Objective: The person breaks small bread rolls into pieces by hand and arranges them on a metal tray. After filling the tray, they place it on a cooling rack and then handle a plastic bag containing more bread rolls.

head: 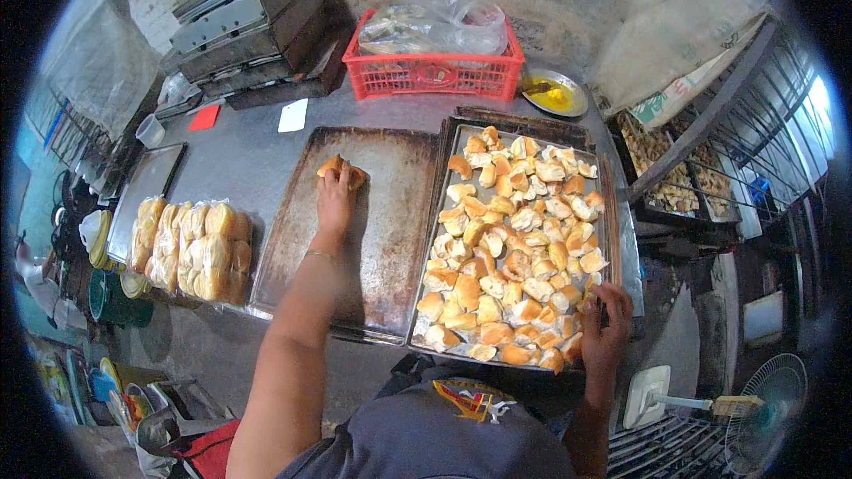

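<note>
My left hand (pixel 337 198) reaches over a worn, nearly bare baking tray (pixel 393 233), its fingers gripping browned bread (pixel 356 177) near the far end. To the right, torn bread chunks (pixel 516 259) with golden crusts and pale insides cover a second baking tray (pixel 454 166). My right hand (pixel 607 319) is at that tray's near right edge, fingers curled beside the outermost chunks. Whether it holds a piece is hard to tell. Bagged bread rolls (pixel 200 249) in clear plastic stand left of the bare tray.
Behind the trays are a red plastic crate (pixel 432 76) with plastic bags and a metal bowl (pixel 569 111) of yellow fat with a brush. Stacked metal pans (pixel 259 33) stand back left. A rack (pixel 705 106) of bread trays and an electric fan (pixel 765 406) are on the right.
</note>
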